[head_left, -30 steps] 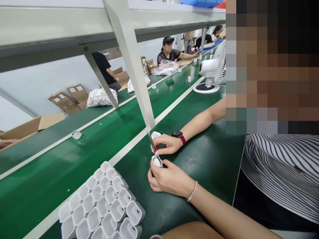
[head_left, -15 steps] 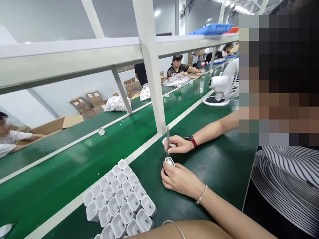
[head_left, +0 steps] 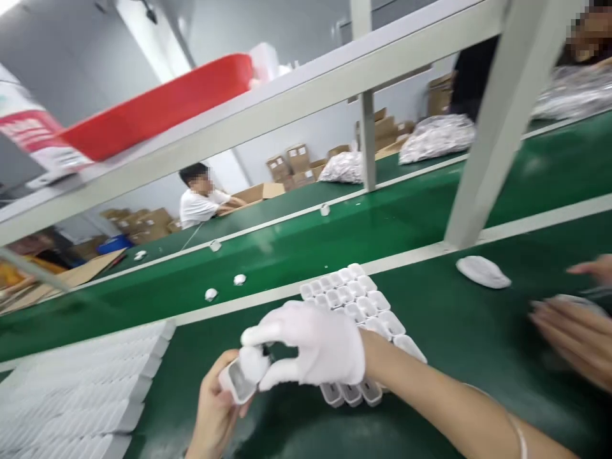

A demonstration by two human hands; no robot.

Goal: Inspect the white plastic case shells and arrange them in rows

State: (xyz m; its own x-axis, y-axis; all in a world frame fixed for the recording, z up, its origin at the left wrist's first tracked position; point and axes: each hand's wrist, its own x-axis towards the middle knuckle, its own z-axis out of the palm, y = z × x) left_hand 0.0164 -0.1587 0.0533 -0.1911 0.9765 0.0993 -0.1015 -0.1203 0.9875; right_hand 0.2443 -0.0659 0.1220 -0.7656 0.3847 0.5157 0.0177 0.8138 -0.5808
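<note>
My left hand [head_left: 217, 395], bare, is wrapped around a small white open-topped plastic housing [head_left: 234, 384], tilted toward me. My right hand [head_left: 310, 344], in a white glove, curls its thumb and fingers around a small white rounded piece [head_left: 254, 364] at the housing's upper end. A small dark bit shows beside that piece, too blurred to name. Whether the piece touches the housing I cannot tell. Behind my right wrist stand rows of white open housings [head_left: 367, 306] on the green table.
Stacked white housings [head_left: 95, 382] fill the table's left side. A co-worker's hands [head_left: 578, 331] blur at the right edge, near a white oval item [head_left: 482, 272]. Beyond runs a green belt [head_left: 287, 245] carrying small white parts. A shelf post [head_left: 492, 140] rises at right.
The view has swung left. My two hands, the white housing and the rounded piece have come into view; the co-worker's hands have shifted to the right edge.
</note>
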